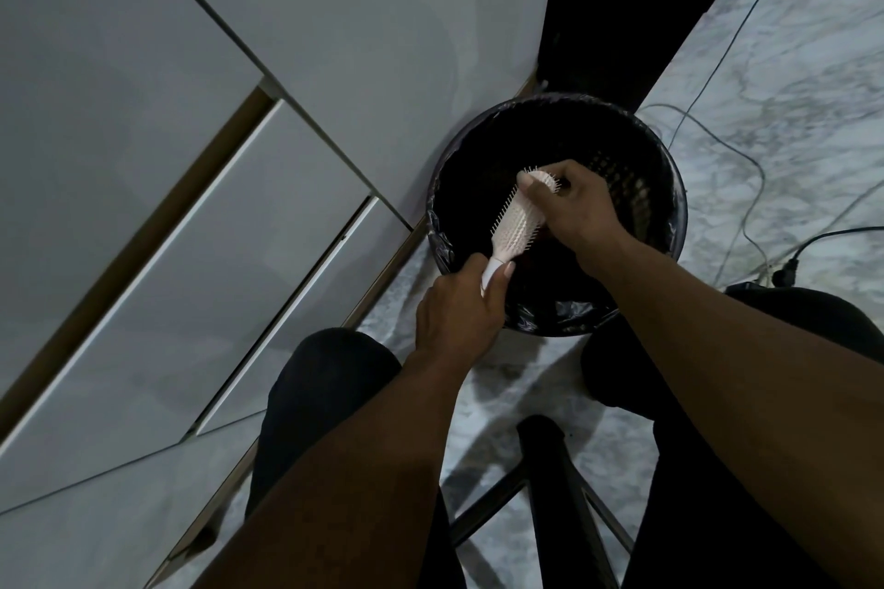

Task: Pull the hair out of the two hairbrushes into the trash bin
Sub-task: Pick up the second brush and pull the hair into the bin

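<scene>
- The left hand (pixel 457 301) is closed around the handle of a pale pink hairbrush (pixel 515 220), thumb laid along the handle, at the near left edge of the bin.
- The right hand (pixel 571 201) grips the far end of the brush head, thumb on the near side and fingers curled over the tip; I cannot tell whether any hair is pinched between them.
- The hairbrush is held tilted above the bin's opening, handle near and left, head far and right, bristles facing right and up.
- The trash bin (pixel 669 187) is round and black, with a perforated wall and a black liner (pixel 440 234) folded over its rim; the inside is too dark to show its contents.
- The bin stands on a marbled floor (pixel 789 62), just beside white cabinet fronts (pixel 191 158) on the left.
- Thin cables (pixel 746 158) trail over the floor to the right of the bin, with a dark plug (pixel 784 275) near the person's right knee.
- Both knees in dark trousers (pixel 325 378) flank the bin on the near side.
</scene>
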A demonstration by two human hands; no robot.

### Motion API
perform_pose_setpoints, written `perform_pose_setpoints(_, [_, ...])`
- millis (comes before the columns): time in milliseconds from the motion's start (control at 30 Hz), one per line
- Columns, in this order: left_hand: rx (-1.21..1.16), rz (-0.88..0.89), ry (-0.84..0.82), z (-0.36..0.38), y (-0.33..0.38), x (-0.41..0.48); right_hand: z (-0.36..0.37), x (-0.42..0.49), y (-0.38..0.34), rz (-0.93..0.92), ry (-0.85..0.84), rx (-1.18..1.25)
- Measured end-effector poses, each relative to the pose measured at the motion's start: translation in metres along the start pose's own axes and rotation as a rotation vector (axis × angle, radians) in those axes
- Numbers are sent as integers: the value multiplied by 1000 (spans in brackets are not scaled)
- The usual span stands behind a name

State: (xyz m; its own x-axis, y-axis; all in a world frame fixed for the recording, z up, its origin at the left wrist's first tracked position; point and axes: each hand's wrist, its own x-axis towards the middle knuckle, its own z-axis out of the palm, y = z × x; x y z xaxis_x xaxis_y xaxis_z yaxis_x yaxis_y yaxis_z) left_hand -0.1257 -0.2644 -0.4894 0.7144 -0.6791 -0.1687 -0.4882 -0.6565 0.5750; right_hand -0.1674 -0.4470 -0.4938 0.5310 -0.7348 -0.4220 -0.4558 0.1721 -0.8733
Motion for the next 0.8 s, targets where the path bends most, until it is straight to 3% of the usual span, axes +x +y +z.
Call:
perform_pose_setpoints(133, [10,28,-2,-3,1,0,-5,2,0,-26,97,-48])
perform_pose_setpoints(267, [30,74,-19,-13,5,0,-10,-2,-13,93,200,65])
perform_pose_setpoints(500, [-23,-5,16,-34,16,11,-7,-28,-34,-209,-102,-70])
perform_pose_setpoints(800, [-14,72,36,-68,53,16,-17,-32,-74,-209,154,-80])
